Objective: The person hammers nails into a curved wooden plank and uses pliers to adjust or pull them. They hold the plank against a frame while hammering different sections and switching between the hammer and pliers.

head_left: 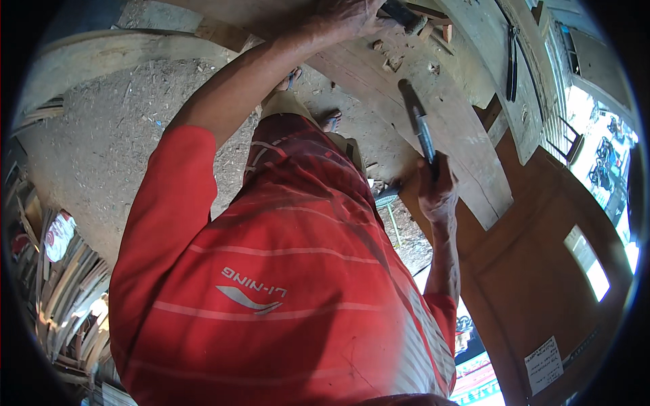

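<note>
My right hand [438,188] is closed around the dark grip of a hammer [424,139]. Its metal shaft points up and away, and its dark head, smeared by motion, is over a wide wooden plank [467,145]. At the top edge, my left hand [355,19] is closed on a dark, thick-ended tool [402,15]; the fingers hide part of it, so its kind is unclear. Wood chips and a rough cut hole [393,64] show on the plank between the two hands.
Black-handled pliers [512,64] lie on another board to the right. A curved timber [101,57] spans the far left. Wood strips [64,291] are piled at the left. A brown panel [521,271] with a paper note stands at the right. My feet [332,120] are on the chip-strewn floor.
</note>
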Motion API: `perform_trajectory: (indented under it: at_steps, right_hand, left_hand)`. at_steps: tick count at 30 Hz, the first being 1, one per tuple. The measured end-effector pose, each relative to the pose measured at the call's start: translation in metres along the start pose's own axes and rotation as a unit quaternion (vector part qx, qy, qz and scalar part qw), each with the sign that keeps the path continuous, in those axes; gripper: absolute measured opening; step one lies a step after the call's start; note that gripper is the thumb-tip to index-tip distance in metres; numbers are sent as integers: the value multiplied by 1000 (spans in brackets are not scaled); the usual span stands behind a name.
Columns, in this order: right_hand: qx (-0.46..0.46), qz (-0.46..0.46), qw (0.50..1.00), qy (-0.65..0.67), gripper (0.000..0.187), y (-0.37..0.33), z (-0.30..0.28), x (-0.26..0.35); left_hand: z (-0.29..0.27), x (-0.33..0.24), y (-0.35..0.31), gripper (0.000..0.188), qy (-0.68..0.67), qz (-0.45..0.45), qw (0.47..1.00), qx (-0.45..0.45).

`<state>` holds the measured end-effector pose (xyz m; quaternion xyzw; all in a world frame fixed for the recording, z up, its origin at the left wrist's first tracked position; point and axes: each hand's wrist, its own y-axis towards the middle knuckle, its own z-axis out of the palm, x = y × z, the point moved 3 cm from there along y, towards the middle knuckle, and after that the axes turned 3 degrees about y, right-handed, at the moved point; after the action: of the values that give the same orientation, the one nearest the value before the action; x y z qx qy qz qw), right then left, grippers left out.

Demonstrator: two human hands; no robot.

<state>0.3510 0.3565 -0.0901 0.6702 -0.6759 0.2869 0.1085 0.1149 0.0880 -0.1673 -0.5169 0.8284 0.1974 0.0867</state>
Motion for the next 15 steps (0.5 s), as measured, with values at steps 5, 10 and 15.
perform_trajectory:
  at_steps: [5, 10, 15]
  right_hand:
    - [-11, -92, 995, 43, 25, 37, -21, -9]
    - [19, -148, 988, -39, 33, 67, -11, -26]
    - [23, -182, 982, -46, 34, 72, -20, -23]
  left_hand:
    - [3, 5, 0, 77, -6, -12, 1000, 11]
    - [-7, -8, -3, 75, -15, -50, 998, 35]
    - [-6, -9, -9, 73, -32, -65, 997, 12]
